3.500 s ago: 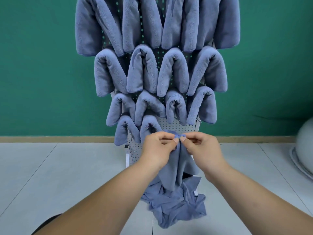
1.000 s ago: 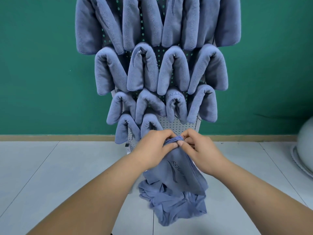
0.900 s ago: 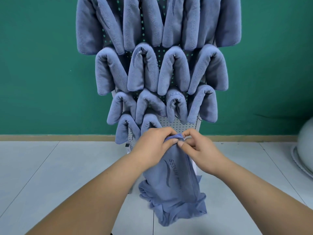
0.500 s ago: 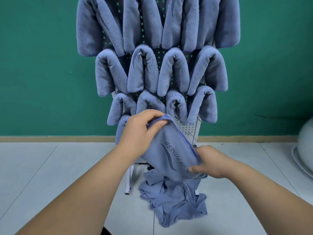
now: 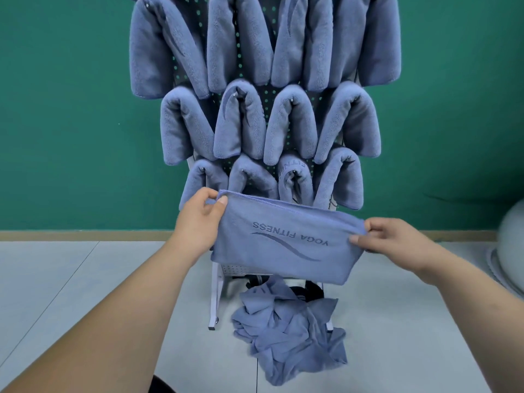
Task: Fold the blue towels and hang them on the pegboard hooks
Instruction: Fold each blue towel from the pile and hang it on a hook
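Pulled apart now, my left hand (image 5: pixel 198 222) and right hand (image 5: pixel 397 239) pinch the towel (image 5: pixel 283 245) taut, screening the lower pegboard (image 5: pixel 241 270); towel pile (image 5: pixel 292 336) at lower centre.

Blue towel (image 5: pixel 286 245) stretched between left hand (image 5: pixel 198 222), right hand (image 5: pixel 397 239)

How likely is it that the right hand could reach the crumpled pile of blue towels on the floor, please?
Probably not yet: the right hand pinches an end of the blue printed towel, stretched above the pile; otherwise the way looks free.

towel (image 5: pixel 286 239): blue, darker lettering | wall (image 5: pixel 62 109): green | floor (image 5: pixel 85 293): pale grey
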{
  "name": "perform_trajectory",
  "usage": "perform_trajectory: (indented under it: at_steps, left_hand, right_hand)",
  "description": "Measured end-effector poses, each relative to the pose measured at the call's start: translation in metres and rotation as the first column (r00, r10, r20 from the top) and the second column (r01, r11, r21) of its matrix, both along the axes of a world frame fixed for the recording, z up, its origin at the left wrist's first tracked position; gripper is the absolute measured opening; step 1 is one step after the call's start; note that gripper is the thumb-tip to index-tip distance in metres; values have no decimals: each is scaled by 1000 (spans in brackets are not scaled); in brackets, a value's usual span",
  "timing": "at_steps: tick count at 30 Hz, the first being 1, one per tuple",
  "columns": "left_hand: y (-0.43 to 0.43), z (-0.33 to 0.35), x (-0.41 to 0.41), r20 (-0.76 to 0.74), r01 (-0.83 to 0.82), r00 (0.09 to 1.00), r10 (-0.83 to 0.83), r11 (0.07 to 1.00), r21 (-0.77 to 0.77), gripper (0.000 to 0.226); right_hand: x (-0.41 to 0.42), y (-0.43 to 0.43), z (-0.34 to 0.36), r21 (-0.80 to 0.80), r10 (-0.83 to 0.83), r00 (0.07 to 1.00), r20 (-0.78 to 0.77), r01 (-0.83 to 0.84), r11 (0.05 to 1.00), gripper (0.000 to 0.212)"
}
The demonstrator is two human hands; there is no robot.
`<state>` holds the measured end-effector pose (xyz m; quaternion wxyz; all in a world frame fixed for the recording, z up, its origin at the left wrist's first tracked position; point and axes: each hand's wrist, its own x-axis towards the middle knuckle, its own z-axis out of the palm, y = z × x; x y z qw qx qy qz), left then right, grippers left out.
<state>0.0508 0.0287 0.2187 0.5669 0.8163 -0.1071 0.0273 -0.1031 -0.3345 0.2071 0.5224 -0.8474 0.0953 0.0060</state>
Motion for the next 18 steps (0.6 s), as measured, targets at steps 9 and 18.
perform_trajectory:
  at_steps: [9, 18]
  left_hand:
    - [-26, 4, -9, -46, -96, 995, 89, 976, -194, 28]
    - [-31, -21, -8, -347, -89, 934, 82, 996, -3, 46]
  right_hand:
    - [5, 23, 19, 291, -399, 890, 222, 329, 898, 26]
    - [7, 12, -5, 240, -481, 877, 21, 462, 854, 54]
